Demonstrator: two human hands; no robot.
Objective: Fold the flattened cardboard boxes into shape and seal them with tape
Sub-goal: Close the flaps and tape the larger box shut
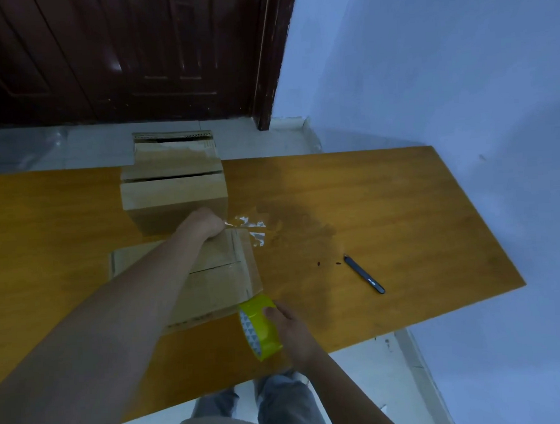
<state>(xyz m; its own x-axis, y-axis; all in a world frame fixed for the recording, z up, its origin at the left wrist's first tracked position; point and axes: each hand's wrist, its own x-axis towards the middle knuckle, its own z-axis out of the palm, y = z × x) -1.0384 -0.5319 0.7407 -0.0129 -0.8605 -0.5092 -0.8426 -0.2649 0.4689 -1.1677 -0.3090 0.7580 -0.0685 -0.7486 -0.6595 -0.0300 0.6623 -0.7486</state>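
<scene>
Yellow tape roll (260, 326) sits in the right hand (286, 321), gripped at the near edge of the box (217, 280) on the table (401, 205); left hand (204, 224) pinches the tape end at the far edge; tape runs away from the person.

On the orange wooden counter (401, 205) a folded cardboard box (217, 280) lies nearest the person. The left hand (204, 224) rests at its far edge, fingers curled on the end of clear tape. The right hand (288, 325) grips a yellow tape roll (260, 326) at the box's near corner. A second box (174, 198) stands just beyond, a third (175, 149) behind it. A dark pen (364, 274) lies well apart to the right.
</scene>
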